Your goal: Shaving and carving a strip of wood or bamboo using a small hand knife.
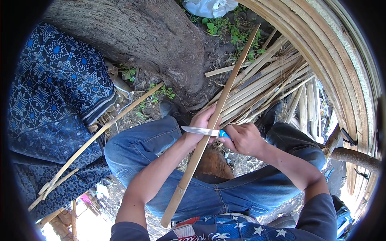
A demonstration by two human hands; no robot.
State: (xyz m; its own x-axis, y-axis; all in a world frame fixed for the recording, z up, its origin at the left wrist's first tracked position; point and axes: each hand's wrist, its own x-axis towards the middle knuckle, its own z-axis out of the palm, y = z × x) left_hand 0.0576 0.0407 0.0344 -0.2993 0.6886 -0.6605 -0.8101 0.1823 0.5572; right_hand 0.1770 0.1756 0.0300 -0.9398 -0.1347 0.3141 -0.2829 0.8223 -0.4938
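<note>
A long bamboo strip (230, 80) slants across my lap, its narrow tip far and to the right, its wider end near my belly. My left hand (204, 120) is closed round the strip near its middle. In my right hand (244, 139) is a knife (197, 130) with a blue handle, gripped in a fist. The blade points left and lies across the strip, just on the near side of my left fingers. Below the strip, between my thighs, stands a brown wooden block (215, 162). My right fingers partly hide the handle.
Loose pale strips (261, 82) lie in a heap beyond my knees. Bundled long strips (335, 48) curve along the right side, by a branch (356, 158). A tree trunk (136, 40) lies ahead; patterned blue cloth (56, 92) hangs at left with another strip (108, 126) against it.
</note>
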